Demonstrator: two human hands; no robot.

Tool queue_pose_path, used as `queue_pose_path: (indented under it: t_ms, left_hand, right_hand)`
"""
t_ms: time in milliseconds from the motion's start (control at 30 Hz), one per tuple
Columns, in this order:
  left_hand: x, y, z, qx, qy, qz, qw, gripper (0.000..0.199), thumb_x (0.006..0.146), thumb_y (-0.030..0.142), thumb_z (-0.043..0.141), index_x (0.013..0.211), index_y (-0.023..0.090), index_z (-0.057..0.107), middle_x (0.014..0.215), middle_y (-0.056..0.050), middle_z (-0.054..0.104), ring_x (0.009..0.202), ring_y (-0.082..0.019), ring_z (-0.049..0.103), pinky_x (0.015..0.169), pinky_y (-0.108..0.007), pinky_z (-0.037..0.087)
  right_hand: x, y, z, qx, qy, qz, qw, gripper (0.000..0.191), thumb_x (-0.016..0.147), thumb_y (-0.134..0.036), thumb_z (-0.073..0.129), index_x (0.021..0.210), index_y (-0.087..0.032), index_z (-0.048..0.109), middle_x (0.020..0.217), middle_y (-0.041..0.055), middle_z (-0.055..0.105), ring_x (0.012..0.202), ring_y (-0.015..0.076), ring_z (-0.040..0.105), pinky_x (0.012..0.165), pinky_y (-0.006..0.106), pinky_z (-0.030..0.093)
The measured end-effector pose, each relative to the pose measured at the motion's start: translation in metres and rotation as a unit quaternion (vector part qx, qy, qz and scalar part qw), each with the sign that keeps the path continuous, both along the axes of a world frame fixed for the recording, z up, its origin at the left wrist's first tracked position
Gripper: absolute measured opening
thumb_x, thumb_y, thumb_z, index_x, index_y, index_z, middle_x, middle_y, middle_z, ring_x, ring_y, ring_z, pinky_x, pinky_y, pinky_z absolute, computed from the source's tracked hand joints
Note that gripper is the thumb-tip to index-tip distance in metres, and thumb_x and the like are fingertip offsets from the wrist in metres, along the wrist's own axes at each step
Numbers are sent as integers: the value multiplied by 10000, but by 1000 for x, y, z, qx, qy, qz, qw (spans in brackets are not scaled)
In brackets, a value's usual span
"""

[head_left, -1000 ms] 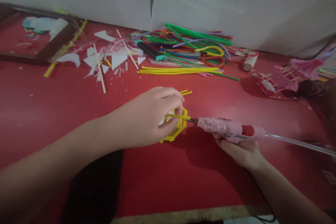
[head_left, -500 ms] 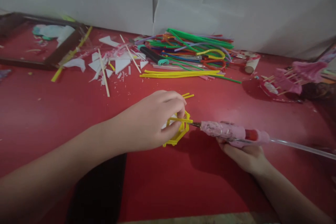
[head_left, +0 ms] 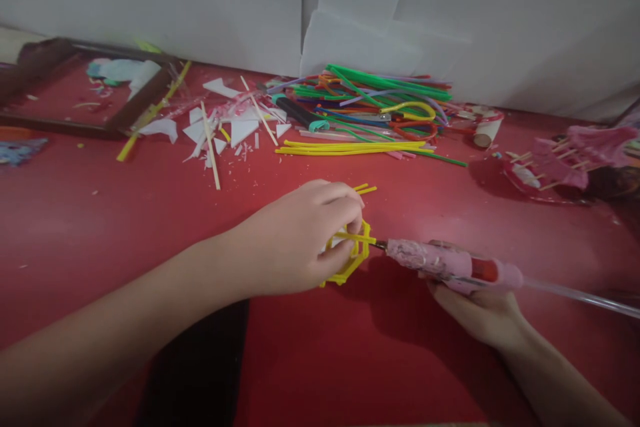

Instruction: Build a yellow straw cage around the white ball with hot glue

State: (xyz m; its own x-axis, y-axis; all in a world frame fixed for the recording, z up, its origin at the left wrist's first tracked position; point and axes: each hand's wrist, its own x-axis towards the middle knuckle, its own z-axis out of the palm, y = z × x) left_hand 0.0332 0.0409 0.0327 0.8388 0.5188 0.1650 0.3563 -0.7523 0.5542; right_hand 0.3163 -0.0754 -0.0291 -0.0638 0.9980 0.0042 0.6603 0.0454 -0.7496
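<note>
Head view: a short yellow strip (head_left: 369,239) is pinched between thumb and fingers of the left hand (head_left: 315,237), held narrow around it. Its long axis is laid roughly left to right, tipped down slightly at the free end, which is pointed away from the left hand towards the right. Directly beyond that end, almost in line with it, the dark nozzle (head_left: 381,245) of a pink glue gun (head_left: 430,260) is placed; whether the two are touching or just apart cannot be told. Beneath the strip, a many-sided yellow frame (head_left: 345,277) is partly covered by the left hand, with something white glimpsed inside. The glue gun is gripped from below by the right hand (head_left: 483,313), set well back from the strip, so the left hand is much the nearer. From the gun's rear a clear glue stick (head_left: 580,297) is extended. Farther out on the red table (head_left: 300,360), longer yellow strips (head_left: 355,148) are laid beyond the left hand, before a coloured pile (head_left: 380,97).
</note>
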Motion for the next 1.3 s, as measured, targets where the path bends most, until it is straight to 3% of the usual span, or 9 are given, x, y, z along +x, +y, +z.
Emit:
queue_pose_path:
  t_ms: [233, 533, 833, 1000, 1133, 1300]
  left_hand:
    - [0, 1, 1, -10, -5, -7, 1000, 183, 990, 221, 481, 939, 155, 645, 1135, -106, 698, 1107, -268, 645, 884, -376, 489]
    - [2, 1, -5, 34, -13, -2, 999, 173, 988, 187, 484, 889, 162, 624, 1068, -92, 699, 1061, -256, 655, 886, -368, 483]
    - [4, -2, -5, 39, -15, 5, 999, 186, 988, 190, 483, 886, 160, 636, 1042, -87, 698, 1046, -251, 656, 903, -375, 491]
    - [5, -2, -7, 51, -14, 8, 999, 215, 990, 218, 487, 855, 161, 645, 1070, -95, 705, 1040, -257, 664, 900, -384, 502]
    - [3, -4, -5, 56, -23, 21, 998, 179, 979, 214, 479, 900, 176, 635, 1081, -91, 708, 1108, -263, 652, 930, -393, 515]
    - [-10, -10, -13, 108, -135, 28, 984, 165, 976, 297, 530, 1098, 218, 607, 1244, -119, 688, 1196, -259, 621, 1085, -468, 478]
  right_hand:
    - [6, -3, -3, 45, 13, -36, 998, 220, 720, -182, 576, 802, -268, 761, 778, 11, 770, 715, 214, 750, 710, 292, 639]
    - [8, -4, -6, 62, 2, -9, 998, 246, 750, -141, 558, 846, -251, 756, 795, -5, 778, 683, 179, 750, 635, 227, 613]
    - [7, -5, -4, 60, 10, -14, 998, 261, 750, -151, 544, 847, -267, 756, 810, -16, 781, 696, 175, 754, 644, 231, 618]
    - [8, -8, -7, 27, -24, -94, 995, 157, 776, -287, 597, 721, -254, 740, 693, 7, 749, 641, 200, 715, 594, 275, 602]
    - [12, -11, -13, -28, -36, -146, 988, 212, 773, -361, 603, 664, -236, 735, 630, 16, 729, 601, 206, 694, 546, 286, 569]
    - [7, -10, -9, -47, -12, -165, 985, 202, 743, -358, 605, 687, -217, 739, 645, 29, 724, 613, 204, 682, 562, 293, 559]
